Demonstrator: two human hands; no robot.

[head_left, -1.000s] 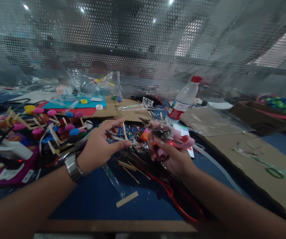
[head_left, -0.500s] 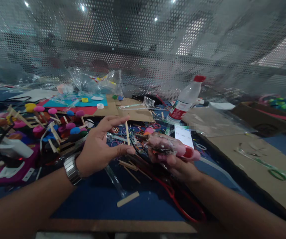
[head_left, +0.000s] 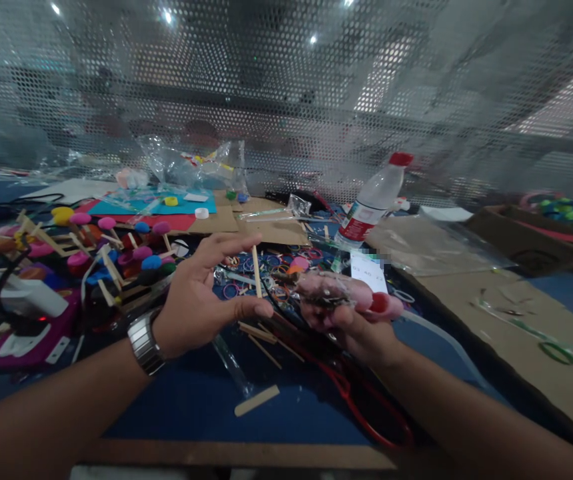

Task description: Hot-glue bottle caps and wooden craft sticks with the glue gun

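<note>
My left hand [head_left: 201, 300], a metal watch on its wrist, holds a thin wooden stick [head_left: 256, 270] upright between thumb and fingers, the other fingers stretched out. My right hand [head_left: 351, 323] grips a pink glue gun [head_left: 346, 293] lying sideways, its nozzle aimed left toward the stick's lower end. Both hands hover over a blue mat [head_left: 191, 393] strewn with loose wooden sticks [head_left: 259, 333] and coloured rubber bands [head_left: 276, 263].
A built frame of sticks and coloured bottle caps [head_left: 101, 257] lies at the left beside a purple and white device [head_left: 21, 320]. A red-capped plastic bottle [head_left: 374, 200] stands behind. Cardboard sheets [head_left: 491, 287] spread right. Red-handled scissors [head_left: 366, 413] lie near the front edge. A perforated metal screen [head_left: 286, 87] closes the back.
My right hand has turned the glue gun from upright to lying sideways and lowered it a little. My left hand with the stick has barely shifted.
</note>
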